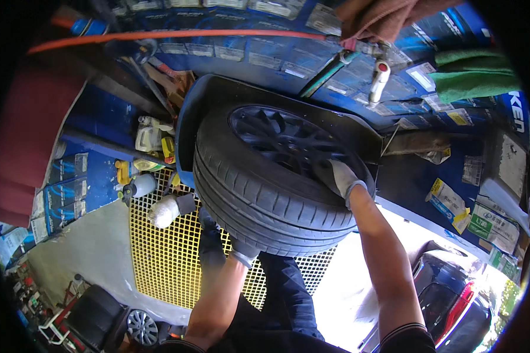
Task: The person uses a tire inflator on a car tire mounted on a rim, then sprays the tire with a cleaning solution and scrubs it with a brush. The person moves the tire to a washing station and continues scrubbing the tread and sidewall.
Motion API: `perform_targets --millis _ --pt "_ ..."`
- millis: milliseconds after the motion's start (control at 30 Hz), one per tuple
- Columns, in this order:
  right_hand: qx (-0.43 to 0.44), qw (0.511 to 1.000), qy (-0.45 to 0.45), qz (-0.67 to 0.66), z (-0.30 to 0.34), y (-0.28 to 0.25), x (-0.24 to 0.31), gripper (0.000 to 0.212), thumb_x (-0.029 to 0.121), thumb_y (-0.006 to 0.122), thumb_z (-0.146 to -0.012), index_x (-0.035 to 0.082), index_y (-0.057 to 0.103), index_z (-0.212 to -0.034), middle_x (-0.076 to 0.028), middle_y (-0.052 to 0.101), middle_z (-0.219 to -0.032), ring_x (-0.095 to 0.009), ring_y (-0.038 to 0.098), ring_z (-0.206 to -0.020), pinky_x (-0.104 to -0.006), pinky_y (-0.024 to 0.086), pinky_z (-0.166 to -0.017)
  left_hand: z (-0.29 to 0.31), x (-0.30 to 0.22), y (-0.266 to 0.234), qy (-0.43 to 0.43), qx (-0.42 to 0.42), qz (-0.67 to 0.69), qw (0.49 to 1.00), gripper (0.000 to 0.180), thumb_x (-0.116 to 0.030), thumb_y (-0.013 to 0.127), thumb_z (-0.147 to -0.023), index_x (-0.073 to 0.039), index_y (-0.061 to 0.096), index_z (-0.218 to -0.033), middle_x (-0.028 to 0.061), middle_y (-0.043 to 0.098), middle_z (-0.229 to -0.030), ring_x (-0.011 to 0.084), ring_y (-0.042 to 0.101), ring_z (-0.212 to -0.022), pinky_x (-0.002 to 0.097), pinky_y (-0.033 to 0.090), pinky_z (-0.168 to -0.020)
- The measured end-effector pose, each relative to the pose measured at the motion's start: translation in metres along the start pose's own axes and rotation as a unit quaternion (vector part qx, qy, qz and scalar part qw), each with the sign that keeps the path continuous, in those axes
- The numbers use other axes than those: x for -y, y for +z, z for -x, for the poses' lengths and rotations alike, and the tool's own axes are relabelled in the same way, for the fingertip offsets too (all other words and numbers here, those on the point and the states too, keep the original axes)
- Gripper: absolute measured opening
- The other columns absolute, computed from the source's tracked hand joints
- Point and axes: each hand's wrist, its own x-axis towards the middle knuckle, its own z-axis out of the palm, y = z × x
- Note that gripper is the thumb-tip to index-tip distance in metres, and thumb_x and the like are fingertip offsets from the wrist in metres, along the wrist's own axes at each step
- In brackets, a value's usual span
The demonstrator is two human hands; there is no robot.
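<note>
A car wheel (265, 194), a black tyre on a dark multi-spoke rim, lies tilted in front of me, its outer face up. It rests against a black and blue tub (218, 88), and its near side overhangs the tub. My right hand (338, 178), in a grey and black glove, grips the wheel at the rim's right side, fingers going in among the spokes. Low on the near tread, my left hand (243, 252), gloved as well, holds the tyre from beneath; its fingers are mostly hidden by the tyre.
Yellow grating (159, 259) covers the floor below. Spray bottles (141, 186) stand to the left. An orange hose (176, 35) crosses above the tub, near a tap-like handle (380, 79). A green cloth (471, 73) hangs at right. A dark car (447, 294) is at lower right.
</note>
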Motion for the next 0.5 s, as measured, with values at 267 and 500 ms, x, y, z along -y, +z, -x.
perform_targets --millis 267,500 --pt "-0.102 0.985 -0.096 0.097 0.06 -0.009 0.052 0.055 0.034 0.065 -0.104 -0.004 0.064 -0.144 -0.026 0.066 -0.149 -0.043 0.061 -0.141 -0.0507 0.044 -0.123 -0.047 -0.012 0.032 0.099 -0.016 -0.903 0.418 0.075 -0.058 0.043 -0.113 -0.012 0.035 -0.172 0.0155 0.036 -0.178 0.0368 0.038 -0.161 0.0544 0.031 -0.133" --pt "-0.23 0.95 -0.173 0.123 0.059 0.026 0.055 0.049 0.014 0.06 -0.095 0.0 0.067 -0.142 -0.023 0.069 -0.144 -0.041 0.064 -0.135 -0.054 0.044 -0.122 -0.091 0.002 0.073 0.084 -0.004 -0.986 0.145 0.06 -0.048 0.058 -0.106 -0.008 0.059 -0.152 0.0197 0.064 -0.15 0.0394 0.058 -0.141 0.0572 0.044 -0.122"
